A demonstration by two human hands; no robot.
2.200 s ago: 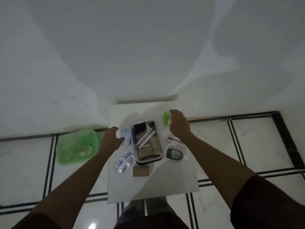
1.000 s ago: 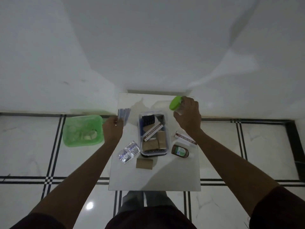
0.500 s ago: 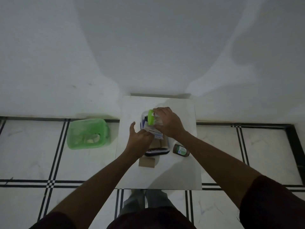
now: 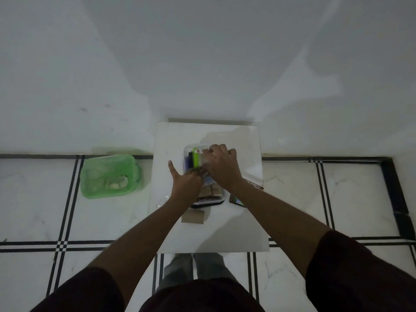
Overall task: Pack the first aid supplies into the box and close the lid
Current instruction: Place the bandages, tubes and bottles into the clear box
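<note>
A clear plastic box (image 4: 221, 195) stands mid-table on the white table (image 4: 225, 233), holding brown packets and dark items. My right hand (image 4: 221, 167) lies over the box's far half, shut on a clear bottle with a green cap (image 4: 196, 160) that lies sideways inside the box. My left hand (image 4: 185, 182) reaches in from the left with its thumb spread and its fingertips down on a blue-and-white packet (image 4: 209, 180); its grip is hidden. Outside the box lie a brown bottle (image 4: 236, 200), an ointment carton (image 4: 254, 184) and a brown card (image 4: 193, 216).
A green plastic basket (image 4: 110, 175) sits on the tiled floor left of the table. A blister pack (image 4: 163, 200) peeks out from under my left forearm. A white wall rises just behind the table. My legs show below the table's near edge.
Both hands came from the table's sides to the box. The right hand brought the green-capped bottle down into it; the left brought the blue packets over and lowered them in.
</note>
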